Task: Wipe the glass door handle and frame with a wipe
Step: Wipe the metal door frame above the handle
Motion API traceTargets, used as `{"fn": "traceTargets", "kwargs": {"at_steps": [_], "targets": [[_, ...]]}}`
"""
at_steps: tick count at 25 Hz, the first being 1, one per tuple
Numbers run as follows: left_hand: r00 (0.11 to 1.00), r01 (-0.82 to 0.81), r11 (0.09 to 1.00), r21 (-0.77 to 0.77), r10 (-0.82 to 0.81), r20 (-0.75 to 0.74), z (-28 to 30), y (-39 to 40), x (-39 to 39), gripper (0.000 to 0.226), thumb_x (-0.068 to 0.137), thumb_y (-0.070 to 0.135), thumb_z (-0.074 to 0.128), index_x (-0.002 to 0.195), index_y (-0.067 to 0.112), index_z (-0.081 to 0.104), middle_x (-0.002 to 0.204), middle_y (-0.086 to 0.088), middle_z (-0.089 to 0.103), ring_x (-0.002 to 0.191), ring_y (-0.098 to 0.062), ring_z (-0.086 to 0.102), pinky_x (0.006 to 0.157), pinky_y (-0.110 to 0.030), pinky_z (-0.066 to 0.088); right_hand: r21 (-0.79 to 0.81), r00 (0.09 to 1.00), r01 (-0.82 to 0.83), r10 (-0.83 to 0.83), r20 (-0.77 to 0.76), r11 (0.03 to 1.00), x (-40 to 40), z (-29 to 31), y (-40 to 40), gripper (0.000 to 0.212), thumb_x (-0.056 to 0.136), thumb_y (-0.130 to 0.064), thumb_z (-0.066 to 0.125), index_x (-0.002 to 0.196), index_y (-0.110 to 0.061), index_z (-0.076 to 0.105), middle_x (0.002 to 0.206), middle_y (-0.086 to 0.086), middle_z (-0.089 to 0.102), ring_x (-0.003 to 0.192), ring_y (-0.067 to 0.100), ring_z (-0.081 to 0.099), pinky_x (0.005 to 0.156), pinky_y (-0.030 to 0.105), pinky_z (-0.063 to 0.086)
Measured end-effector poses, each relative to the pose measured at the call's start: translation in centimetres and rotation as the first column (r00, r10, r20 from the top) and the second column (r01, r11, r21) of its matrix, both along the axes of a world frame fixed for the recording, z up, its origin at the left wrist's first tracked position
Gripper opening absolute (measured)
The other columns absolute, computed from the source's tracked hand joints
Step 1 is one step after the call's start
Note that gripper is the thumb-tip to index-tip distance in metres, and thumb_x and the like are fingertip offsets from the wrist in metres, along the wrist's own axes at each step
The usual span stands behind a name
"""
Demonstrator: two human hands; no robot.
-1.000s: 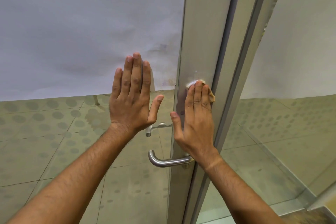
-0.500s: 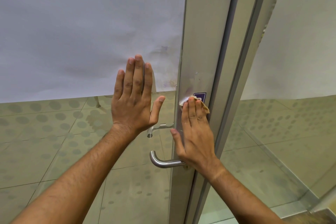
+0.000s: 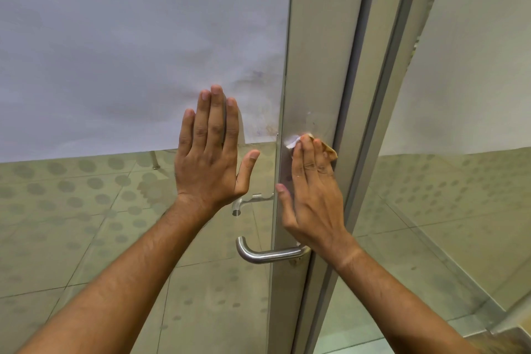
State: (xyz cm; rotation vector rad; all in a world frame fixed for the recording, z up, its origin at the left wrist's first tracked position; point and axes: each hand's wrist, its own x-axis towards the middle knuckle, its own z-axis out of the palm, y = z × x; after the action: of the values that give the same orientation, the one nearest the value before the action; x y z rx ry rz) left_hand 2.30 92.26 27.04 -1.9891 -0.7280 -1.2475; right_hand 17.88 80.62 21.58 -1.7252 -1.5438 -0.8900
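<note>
A glass door with a brushed aluminium frame (image 3: 319, 46) stands in front of me. My right hand (image 3: 311, 190) lies flat on the frame and presses a small white and tan wipe (image 3: 293, 141) against it under the fingertips. The steel lever handle (image 3: 264, 254) sticks out to the left just below that hand's wrist. My left hand (image 3: 211, 152) rests flat on the glass pane (image 3: 115, 210) to the left of the frame, fingers straight and together, thumb out, holding nothing.
White frosted film (image 3: 129, 37) covers the upper glass, smudged near the frame. A second lever handle (image 3: 250, 201) shows through the glass on the far side. A fixed glass panel (image 3: 459, 210) stands to the right of the frame.
My right hand with the wipe slid down the frame, then back up a little, covering the small blue sticker seen half a second ago. My left hand stayed flat on the glass.
</note>
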Motion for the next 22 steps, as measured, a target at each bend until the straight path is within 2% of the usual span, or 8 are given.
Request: {"fn": "traceTargets", "kwargs": {"at_steps": [2,6,8,11,13,16,18,22], "targets": [[1.000,-0.003,1.000,0.000,0.003,0.000,0.0,0.0,0.1,0.084,0.100,0.054,0.034,0.158,0.001,0.002,0.162,-0.023,0.006,0.153,-0.027,-0.014,0.126,-0.045,-0.001,0.026,1.000,-0.014,0.014,0.003,1.000,-0.2,0.7,0.6,0.074,0.098,-0.037,0.042,0.153,0.004,0.012,0.163,0.019,0.004,0.152,0.032,0.005,0.124,0.046,0.007],[1.000,-0.005,1.000,-0.006,0.005,0.006,0.1,0.1,0.1,0.085,0.100,0.054,0.035,0.158,0.002,0.001,0.162,-0.023,0.004,0.153,-0.027,-0.015,0.126,-0.045,-0.002,-0.135,0.982,-0.047,0.071,0.175,0.990,1.5,-1.1,-1.5,0.076,0.095,-0.035,0.050,0.152,0.003,0.016,0.162,0.019,0.010,0.152,0.029,0.005,0.124,0.041,0.007],[1.000,-0.013,1.000,-0.007,0.013,0.006,0.1,0.0,0.1,0.085,0.100,0.054,0.034,0.158,0.001,0.002,0.162,-0.023,0.004,0.153,-0.027,-0.015,0.126,-0.045,-0.003,-0.120,0.990,-0.042,0.058,0.131,0.992,1.5,-1.2,-1.8,0.078,0.094,-0.036,0.051,0.152,0.002,0.016,0.162,0.019,0.010,0.152,0.029,0.005,0.124,0.041,0.008],[1.000,-0.008,1.000,-0.006,0.008,0.006,0.1,0.0,0.1,0.084,0.100,0.053,0.035,0.158,0.000,0.004,0.162,-0.024,0.006,0.155,-0.030,-0.009,0.126,-0.045,-0.002,0.008,0.999,-0.038,0.038,0.010,0.999,0.5,0.9,0.3,0.076,0.098,-0.038,0.042,0.153,0.004,0.011,0.163,0.020,0.003,0.152,0.033,0.004,0.124,0.046,0.008],[1.000,-0.015,1.000,0.000,0.015,0.001,0.1,0.0,0.1,0.084,0.100,0.053,0.035,0.158,-0.001,0.007,0.161,-0.025,0.007,0.153,-0.034,0.000,0.126,-0.045,-0.002,0.012,0.997,-0.064,0.063,0.054,0.998,0.4,1.4,0.9,0.075,0.099,-0.039,0.041,0.153,0.002,0.009,0.163,0.018,0.001,0.152,0.034,0.003,0.123,0.047,0.006],[1.000,-0.020,1.000,0.002,0.020,0.001,0.1,0.0,0.1,0.084,0.100,0.053,0.035,0.158,-0.001,0.008,0.161,-0.024,0.008,0.152,-0.035,0.003,0.126,-0.045,-0.002,-0.127,0.975,-0.088,0.111,0.190,0.988,1.8,-1.0,-1.1,0.072,0.098,-0.039,0.042,0.152,0.002,0.015,0.162,0.020,0.011,0.152,0.030,0.006,0.124,0.042,0.007],[1.000,-0.030,1.000,0.006,0.030,0.002,0.1,0.0,0.1,0.084,0.100,0.053,0.034,0.158,-0.001,0.009,0.161,-0.025,0.009,0.152,-0.035,0.004,0.126,-0.045,-0.001,-0.153,0.978,-0.079,0.106,0.178,0.985,2.3,-1.8,-2.3,0.071,0.097,-0.037,0.043,0.152,0.001,0.019,0.161,0.019,0.015,0.152,0.027,0.009,0.124,0.040,0.009],[1.000,-0.030,0.999,0.012,0.030,0.005,0.0,-0.1,0.2,0.083,0.100,0.054,0.034,0.158,-0.001,0.010,0.161,-0.025,0.012,0.151,-0.036,0.006,0.126,-0.045,0.001,-0.043,0.996,-0.076,0.078,0.052,0.996,1.7,0.9,-0.5,0.070,0.099,-0.036,0.036,0.152,0.005,0.015,0.162,0.021,0.007,0.151,0.035,0.007,0.124,0.045,0.007]]}}
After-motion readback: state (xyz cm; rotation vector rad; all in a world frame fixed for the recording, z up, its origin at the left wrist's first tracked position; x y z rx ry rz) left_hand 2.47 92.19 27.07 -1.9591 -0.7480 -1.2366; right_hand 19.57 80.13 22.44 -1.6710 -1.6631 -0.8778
